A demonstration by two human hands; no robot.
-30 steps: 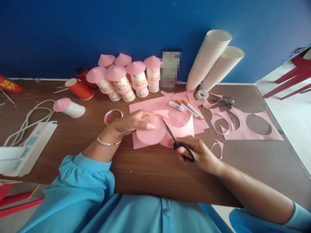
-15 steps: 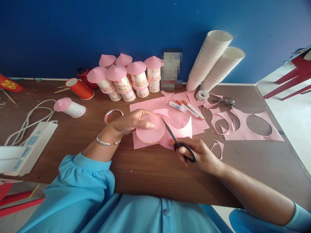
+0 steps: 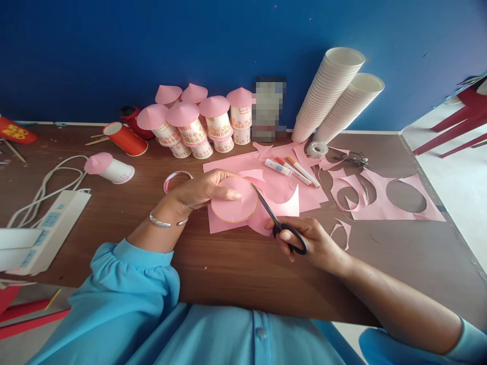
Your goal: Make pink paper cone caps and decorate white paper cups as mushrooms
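Between thumb and fingers, my left hand pinches a pink paper circle with a drawn brownish outline along its edge. My right hand is closed around the black handles of a pair of scissors. The blades point up and left and lie at the circle's upper right edge. A partly cut strip of pink paper hangs off beside the blades. Beneath both hands are larger pink paper sheets on the brown table. A glue stick and two orange-toned markers rest on these sheets.
Several decorated paper-cup towers with pink cone roofs stand at the back. Tall stacks of white cups lean near the blue wall. Cut pink scraps and a tape roll lie right. A power strip sits left.
My left hand and the paper circle have shifted very slightly left and up. The scissors and my right hand stay almost where they were.
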